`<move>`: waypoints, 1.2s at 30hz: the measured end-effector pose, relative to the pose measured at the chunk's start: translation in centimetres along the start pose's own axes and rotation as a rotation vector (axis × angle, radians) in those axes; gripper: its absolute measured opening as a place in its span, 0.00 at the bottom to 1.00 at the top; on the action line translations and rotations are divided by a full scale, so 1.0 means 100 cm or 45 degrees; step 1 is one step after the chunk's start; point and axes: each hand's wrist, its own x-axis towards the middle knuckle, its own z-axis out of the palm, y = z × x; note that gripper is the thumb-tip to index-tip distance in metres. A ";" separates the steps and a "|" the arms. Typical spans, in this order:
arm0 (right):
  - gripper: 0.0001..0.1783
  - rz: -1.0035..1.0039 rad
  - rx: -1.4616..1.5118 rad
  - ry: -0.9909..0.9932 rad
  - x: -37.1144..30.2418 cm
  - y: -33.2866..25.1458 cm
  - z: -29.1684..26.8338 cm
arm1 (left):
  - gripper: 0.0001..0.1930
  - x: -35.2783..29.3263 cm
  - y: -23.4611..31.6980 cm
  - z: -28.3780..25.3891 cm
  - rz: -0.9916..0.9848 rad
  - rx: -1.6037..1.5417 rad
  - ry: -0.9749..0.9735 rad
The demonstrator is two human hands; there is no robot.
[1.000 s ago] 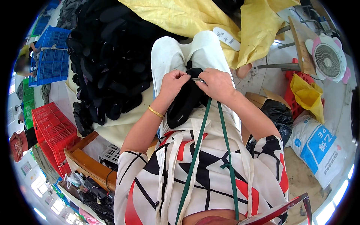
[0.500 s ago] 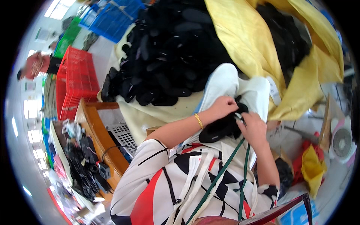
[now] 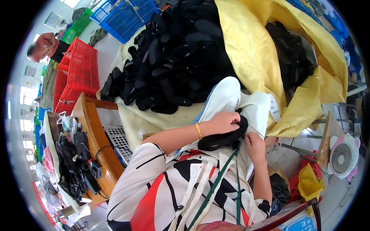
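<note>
A black slipper-like shoe (image 3: 216, 141) lies across my lap over the white trousers. My left hand (image 3: 225, 122), with a gold bracelet at its wrist, has its fingers closed on the shoe's upper edge. Just right of the shoe, my right hand (image 3: 254, 145) is closed in a pinch; what sits inside it is hidden. A dark green cord (image 3: 214, 176) hangs from my neck and runs to the shoe beside my right hand. Beyond my knees a large heap of similar black shoes (image 3: 173, 69) rests on a cream sheet (image 3: 135, 121).
At the right, a yellow sack (image 3: 250, 42) holds more black items. A wooden bench (image 3: 90, 129) and red crate (image 3: 79, 73) stand at left, a blue crate (image 3: 121, 21) behind. A white fan (image 3: 342, 157) stands at right. Another person (image 3: 48, 44) is far left.
My right hand has drawn back from the shoe toward me, hiding the small shiny thing seen at its fingers before. The shoe has turned slightly in my left hand. The whole view has shifted.
</note>
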 end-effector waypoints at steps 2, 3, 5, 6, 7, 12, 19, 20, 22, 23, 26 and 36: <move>0.05 -0.064 -0.081 0.022 -0.004 0.004 -0.005 | 0.14 -0.001 0.004 0.000 -0.018 0.037 0.117; 0.05 -0.093 -0.122 0.032 -0.006 0.005 -0.007 | 0.16 -0.001 0.007 0.000 -0.063 0.121 0.077; 0.07 0.302 0.356 -0.095 -0.015 0.004 -0.020 | 0.19 0.000 0.014 -0.003 -0.155 0.290 -0.005; 0.07 0.500 0.597 -0.157 -0.020 0.003 -0.025 | 0.25 0.001 0.019 -0.005 -0.185 0.337 -0.117; 0.07 0.569 0.848 -0.134 -0.025 0.006 -0.027 | 0.25 0.001 0.021 -0.003 -0.205 0.323 -0.172; 0.06 0.596 1.569 0.112 -0.053 0.050 -0.031 | 0.21 -0.002 -0.001 0.018 -0.222 0.223 -0.167; 0.05 0.499 1.500 0.582 -0.060 0.033 -0.078 | 0.12 -0.021 0.025 -0.010 0.093 0.142 0.024; 0.06 0.419 1.482 0.517 -0.053 0.024 -0.079 | 0.11 -0.027 0.036 -0.018 0.153 0.212 0.017; 0.12 0.472 1.276 0.373 -0.045 0.014 -0.065 | 0.10 -0.042 0.046 -0.027 0.332 0.316 0.026; 0.16 0.493 1.178 0.295 -0.039 0.008 -0.053 | 0.09 -0.050 0.047 -0.028 0.453 0.350 0.053; 0.20 0.284 1.169 0.094 -0.016 -0.012 -0.026 | 0.07 -0.066 0.062 -0.030 0.400 0.323 -0.018; 0.19 0.226 0.688 0.237 -0.003 -0.070 -0.018 | 0.06 -0.076 0.042 -0.005 -0.313 -1.066 0.091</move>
